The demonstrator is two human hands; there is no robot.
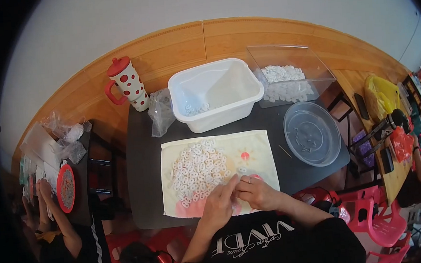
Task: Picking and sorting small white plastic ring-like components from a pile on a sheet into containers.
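A pile of small white oval pieces with dark holes (196, 168) covers the left part of a cream towel (262, 143) on the dark table. Over the towel's near edge, my left hand (217, 206) and my right hand (258, 193) come together, fingertips meeting in a pinch. Whatever is between the fingers is too small or hidden to make out. My right hand wears a ring. One loose white piece (242, 170) lies just beyond the fingertips. Behind the towel stands a white plastic tub (219, 116) with a few such pieces on its bottom.
A clear bin (283, 52) holding many white pieces stands at back right. Nearer are a clear round basin (312, 135) and a thin stick (285, 151). A dotted tumbler (133, 85) and plastic bag (161, 113) sit back left. Another person's hands (44, 190) work at the left table.
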